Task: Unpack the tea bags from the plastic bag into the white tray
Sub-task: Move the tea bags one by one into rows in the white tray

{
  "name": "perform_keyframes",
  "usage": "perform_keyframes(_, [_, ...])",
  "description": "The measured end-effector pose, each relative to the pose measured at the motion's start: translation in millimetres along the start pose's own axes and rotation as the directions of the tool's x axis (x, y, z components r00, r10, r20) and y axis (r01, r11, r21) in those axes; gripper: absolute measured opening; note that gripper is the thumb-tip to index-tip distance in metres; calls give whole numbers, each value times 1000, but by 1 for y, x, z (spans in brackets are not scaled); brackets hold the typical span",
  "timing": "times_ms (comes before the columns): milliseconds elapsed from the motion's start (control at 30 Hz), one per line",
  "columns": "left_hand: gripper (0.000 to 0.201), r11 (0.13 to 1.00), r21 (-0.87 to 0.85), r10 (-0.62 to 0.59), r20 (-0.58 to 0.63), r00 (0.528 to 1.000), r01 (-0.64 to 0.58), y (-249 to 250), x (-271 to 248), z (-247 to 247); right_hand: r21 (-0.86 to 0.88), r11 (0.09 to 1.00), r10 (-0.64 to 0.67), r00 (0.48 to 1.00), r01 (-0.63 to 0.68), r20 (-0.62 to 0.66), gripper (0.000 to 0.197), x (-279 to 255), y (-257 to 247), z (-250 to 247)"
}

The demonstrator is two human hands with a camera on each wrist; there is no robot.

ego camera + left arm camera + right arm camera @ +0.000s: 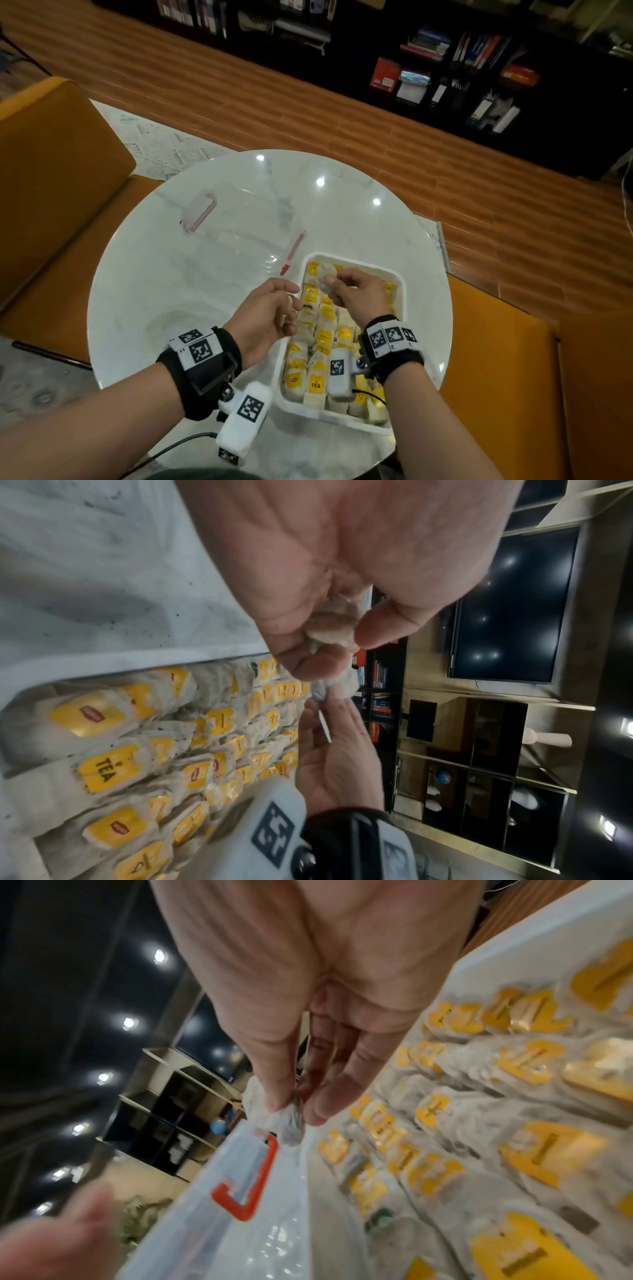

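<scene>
The white tray [356, 262] sits on the round table, packed with several tea bags [317, 380] bearing yellow tags. My right hand [330, 282] hovers over the tray's far end and pinches a pale tea bag [325, 274] between thumb and forefinger; the right wrist view shows that grip [298, 1110] on the bag [289, 1131]. My left hand [294, 298] is just left of it, above the tray's edge, fingers curled. In the left wrist view it [342, 647] pinches a small crumpled tea bag [332, 631]. The clear plastic bag [239, 229] with a red zip lies flat beyond the hands.
The marble table [154, 291] has bare surface to the left of the tray. Orange chairs [51, 171] stand on the left and right [496, 359]. A dark bookshelf [445, 68] lines the far wall. A cable [178, 445] trails from my left wrist camera.
</scene>
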State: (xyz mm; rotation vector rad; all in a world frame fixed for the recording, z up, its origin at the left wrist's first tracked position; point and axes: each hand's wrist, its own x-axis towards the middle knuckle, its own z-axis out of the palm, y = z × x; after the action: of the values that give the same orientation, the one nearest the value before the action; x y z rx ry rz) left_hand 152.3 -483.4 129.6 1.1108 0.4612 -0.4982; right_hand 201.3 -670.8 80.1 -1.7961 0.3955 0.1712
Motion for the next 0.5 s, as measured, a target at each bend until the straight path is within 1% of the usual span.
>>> perform_keyframes(100, [32, 1000, 26, 14, -3, 1000, -14, 3, -1, -11, -84, 992, 95, 994, -90, 49, 4, 23, 16, 14])
perform_keyframes(133, [30, 1000, 25, 17, 5, 1000, -17, 5, -3, -15, -146, 985, 103, 993, -94, 52, 8, 31, 21, 19])
perform_keyframes(167, [34, 1000, 16, 16, 15, 1000, -17, 7, -4, -19, -244, 966, 96, 994, -81, 49, 14, 39, 25, 22])
perform_keyframes(233, [44, 1000, -21, 7, 26, 1000, -6, 10, -7, -28, -474, 879, 76, 996, -46, 44, 22, 52, 29, 27])
perform_keyframes(300, [47, 999, -50, 4, 27, 1000, -3, 12, -8, -36, -610, 791, 74, 997, -37, 37, 19, 58, 27, 32])
perform_keyframes(367, [48, 999, -48, 10, 1, 1000, -9, 12, -9, -40, -675, 736, 82, 996, -48, 18, 12, 59, 24, 36])
perform_keyframes(400, [46, 999, -37, 21, -10, 1000, -22, 12, -9, -41, -687, 724, 84, 996, -55, 9, 10, 59, 23, 36])
perform_keyframes(500, [31, 997, 13, 70, 1, 998, -70, 13, -8, -41, -656, 751, 89, 996, -76, -13, 18, 55, 22, 33])
